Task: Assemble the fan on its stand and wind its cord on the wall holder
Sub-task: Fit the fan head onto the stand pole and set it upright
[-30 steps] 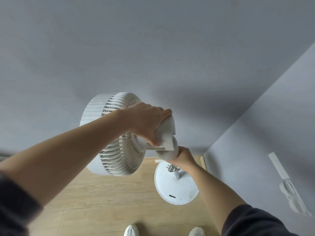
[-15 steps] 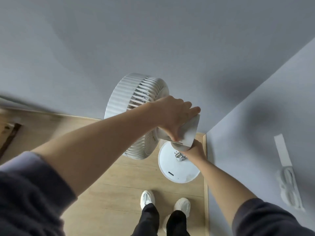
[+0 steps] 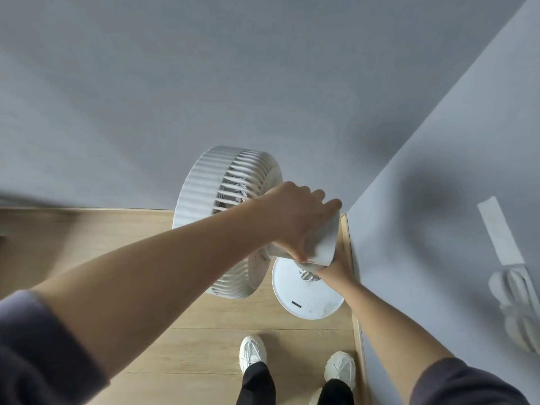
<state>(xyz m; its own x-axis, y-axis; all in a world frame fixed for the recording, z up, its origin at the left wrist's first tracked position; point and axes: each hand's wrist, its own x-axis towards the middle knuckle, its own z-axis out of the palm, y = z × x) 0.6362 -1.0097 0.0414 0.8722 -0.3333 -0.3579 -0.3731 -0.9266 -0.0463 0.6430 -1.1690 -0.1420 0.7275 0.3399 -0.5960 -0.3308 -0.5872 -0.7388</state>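
Note:
A white fan head (image 3: 204,194) with a ribbed ring and slatted grille hangs over the floor in a room corner. My left hand (image 3: 295,217) grips its white neck block (image 3: 324,244) from above. Below it stands the round white stand base (image 3: 309,302) with a short pole stub whose metal end (image 3: 306,274) shows under the block. My right hand (image 3: 333,267) is closed around the pole top, partly hidden by the block. On the right wall a white strip holder (image 3: 499,232) carries a bundle of coiled white cord (image 3: 517,302).
Two grey walls meet in a corner (image 3: 347,211) right behind the stand. Light wooden floor (image 3: 146,229) spreads to the left. My two white shoes (image 3: 252,350) stand just in front of the base.
The view has tilted down and shifted, showing more floor and my shoes. The fan head with my left hand has come down closer to the pole top held by my right hand.

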